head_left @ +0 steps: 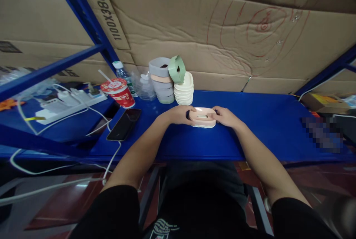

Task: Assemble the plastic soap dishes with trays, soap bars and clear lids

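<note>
A pink, rounded plastic cover [198,113] with a slot in its top sits on a cream base on the blue table. My left hand [181,115] grips its left end, thumb and fingers curled round the side. At the right end my right hand [226,116] holds it too, with fingers over the edge and top. Just behind stands a stack of cream plastic bases [184,92]. Beside that rises a pile of grey and pink covers [163,88], and a green cover [177,69] leans on top.
To the left are a red paper cup [122,96] with a straw, a water bottle [122,74] and a black phone [124,124]. A power strip [72,107] with white cables lies farther left. Cardboard [178,16] walls the back, between blue posts. A small carton [322,102] stands right.
</note>
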Motion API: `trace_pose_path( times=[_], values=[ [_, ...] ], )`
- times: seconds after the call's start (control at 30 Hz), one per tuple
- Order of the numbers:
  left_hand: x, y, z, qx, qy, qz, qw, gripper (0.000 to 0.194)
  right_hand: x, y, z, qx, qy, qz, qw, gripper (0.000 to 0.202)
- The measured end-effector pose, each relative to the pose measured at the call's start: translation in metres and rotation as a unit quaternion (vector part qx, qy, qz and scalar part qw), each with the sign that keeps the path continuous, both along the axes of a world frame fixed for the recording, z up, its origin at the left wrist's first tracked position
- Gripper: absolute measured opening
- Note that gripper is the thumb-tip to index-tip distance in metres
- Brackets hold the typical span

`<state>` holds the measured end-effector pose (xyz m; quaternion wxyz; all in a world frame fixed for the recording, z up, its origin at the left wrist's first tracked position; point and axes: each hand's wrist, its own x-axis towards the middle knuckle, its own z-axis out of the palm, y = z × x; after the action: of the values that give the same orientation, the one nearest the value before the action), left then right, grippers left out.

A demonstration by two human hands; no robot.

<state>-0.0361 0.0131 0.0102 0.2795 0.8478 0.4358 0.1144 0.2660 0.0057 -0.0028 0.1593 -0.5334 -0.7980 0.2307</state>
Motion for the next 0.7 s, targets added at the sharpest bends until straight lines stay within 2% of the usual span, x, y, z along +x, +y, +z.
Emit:
trace_pose_path(
  times=[0.17,0.33,0.43,0.5,0.57,0.6,0.63,0.7],
  values=[
    [0.002,0.0,-0.004,0.02,0.015,0.004,1.0,0.105,0.0,0.0,-0.006,0.01,-0.006,0.008,1.0,0.043],
    [0.007,-0.001,-0.007,0.048,0.053,-0.002,0.997,0.099,-0.004,-0.002,-0.01,0.037,-0.055,0.001,0.998,0.048],
    [0.001,-0.002,-0.001,0.054,0.055,0.001,0.997,0.104,-0.004,-0.002,-0.008,0.036,-0.052,0.006,0.998,0.049],
    [-0.008,-0.002,0.006,0.078,0.025,0.008,0.997,0.094,-0.004,-0.002,-0.007,0.027,-0.053,0.008,0.998,0.052],
    [-0.021,0.0,0.015,0.149,-0.047,0.047,0.987,0.062,-0.004,-0.002,-0.005,0.018,-0.049,0.01,0.999,0.055],
    [-0.028,0.001,0.02,0.205,-0.095,0.09,0.97,0.045,-0.004,-0.002,-0.005,0.017,-0.044,0.011,0.999,0.056],
    [-0.037,0.003,0.023,0.271,-0.144,0.15,0.94,0.035,-0.004,-0.002,-0.004,0.017,-0.04,0.011,0.999,0.058],
    [-0.055,0.008,0.029,0.397,-0.218,0.297,0.84,0.03,-0.003,-0.002,-0.004,0.019,-0.037,0.01,0.999,0.06]
  ],
)
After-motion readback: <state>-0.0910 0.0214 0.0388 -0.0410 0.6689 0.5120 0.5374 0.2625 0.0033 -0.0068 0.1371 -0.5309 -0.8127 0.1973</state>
